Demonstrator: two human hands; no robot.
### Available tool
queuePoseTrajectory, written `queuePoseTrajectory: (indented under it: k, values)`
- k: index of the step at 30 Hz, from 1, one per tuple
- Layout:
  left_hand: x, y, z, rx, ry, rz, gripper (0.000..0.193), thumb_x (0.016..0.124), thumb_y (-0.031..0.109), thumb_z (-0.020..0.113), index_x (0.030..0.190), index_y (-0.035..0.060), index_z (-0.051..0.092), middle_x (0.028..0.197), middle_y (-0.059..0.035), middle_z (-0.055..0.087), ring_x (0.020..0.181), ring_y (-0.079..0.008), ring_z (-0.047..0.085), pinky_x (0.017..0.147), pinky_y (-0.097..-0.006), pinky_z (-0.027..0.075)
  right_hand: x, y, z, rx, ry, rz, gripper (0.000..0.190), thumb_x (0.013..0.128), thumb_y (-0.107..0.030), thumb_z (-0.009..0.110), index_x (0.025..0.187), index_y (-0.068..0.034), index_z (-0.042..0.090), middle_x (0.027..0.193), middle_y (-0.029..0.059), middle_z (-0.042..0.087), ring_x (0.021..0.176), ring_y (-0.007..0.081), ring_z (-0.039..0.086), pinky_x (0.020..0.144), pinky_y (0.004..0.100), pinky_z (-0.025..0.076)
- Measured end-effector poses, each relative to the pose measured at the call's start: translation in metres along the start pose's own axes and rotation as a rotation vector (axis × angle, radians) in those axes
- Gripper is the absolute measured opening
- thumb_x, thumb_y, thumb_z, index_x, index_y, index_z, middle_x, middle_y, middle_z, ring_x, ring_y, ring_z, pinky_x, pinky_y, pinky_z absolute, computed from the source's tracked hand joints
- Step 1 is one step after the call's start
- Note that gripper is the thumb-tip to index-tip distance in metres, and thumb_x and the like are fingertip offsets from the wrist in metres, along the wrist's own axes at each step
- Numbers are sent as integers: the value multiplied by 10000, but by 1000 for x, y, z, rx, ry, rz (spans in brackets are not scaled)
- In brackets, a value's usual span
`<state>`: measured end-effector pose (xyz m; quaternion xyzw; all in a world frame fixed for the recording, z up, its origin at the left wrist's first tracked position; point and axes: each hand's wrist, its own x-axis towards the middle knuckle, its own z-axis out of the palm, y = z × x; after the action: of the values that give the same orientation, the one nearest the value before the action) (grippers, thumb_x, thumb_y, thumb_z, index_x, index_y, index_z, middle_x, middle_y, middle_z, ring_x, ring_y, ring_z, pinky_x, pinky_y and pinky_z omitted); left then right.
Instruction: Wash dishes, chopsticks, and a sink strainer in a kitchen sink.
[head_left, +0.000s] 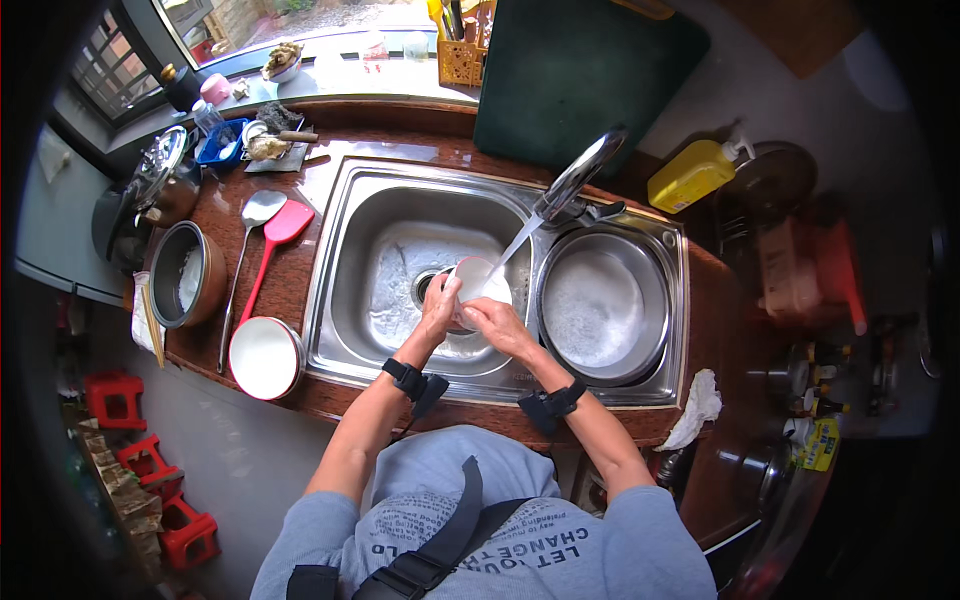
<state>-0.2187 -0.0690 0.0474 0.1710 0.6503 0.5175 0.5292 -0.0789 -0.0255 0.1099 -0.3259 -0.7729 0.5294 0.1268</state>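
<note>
Over the left basin of a stainless steel double sink (352, 184), a white bowl (480, 279) with a reddish rim is tilted under running water. The stream falls into it from a chrome faucet (581, 176). My left hand (438, 306) grips the bowl's left side. My right hand (496, 322) is at its near side, its fingers curled against the bowl; whether it holds a cloth there is hidden. Partly behind the hands shows the drain (426, 285). In the right basin sits a round metal pot (600, 307) of cloudy, foamy water.
Left of the sink are stacked white bowls (264, 358), a red spatula (289, 222), a metal turner (262, 208) and an inner cooking pot (186, 277). A green cutting board (589, 82) leans behind the faucet. A yellow pump bottle (691, 176) and crumpled white cloth (694, 409) are at right.
</note>
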Motion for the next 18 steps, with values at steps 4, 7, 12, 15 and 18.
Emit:
queuePoseTrajectory:
  k: [4,7,12,15,18]
  values:
    - [14,-17,-18,-3,5,-53,463,770,366,509,1113,55,495,1068,-112,511,931,-216,504,712,-395,458,14,0,1,-451,389,-287,411,722,-63,565,1124,-25,491,1099,151,506,1038,319,467,870,392,390]
    - [-10,21,12,39,-140,-174,448,803,360,453,1203,158,472,1102,-49,516,959,-203,510,684,-395,459,34,43,14,-578,341,-375,358,656,-56,557,1012,-55,520,1039,134,527,1022,298,481,846,414,395]
    - [7,8,-37,145,-354,-206,490,775,303,441,1227,116,424,978,-54,542,812,-174,579,554,-321,506,56,96,52,-654,532,-367,267,760,-294,556,961,-120,530,927,103,527,887,283,529,785,428,382]
    - [0,26,-44,86,-287,-204,513,748,307,449,1225,117,430,1035,-59,526,866,-187,575,587,-323,511,55,85,36,-156,397,211,371,709,-348,599,892,-25,586,904,193,567,903,332,541,775,418,424]
    - [-6,48,-13,204,-328,16,499,747,290,443,1204,92,457,1043,-72,517,891,-206,559,668,-322,497,41,98,44,395,486,479,313,707,-198,576,849,81,559,776,233,598,716,327,609,640,416,501]
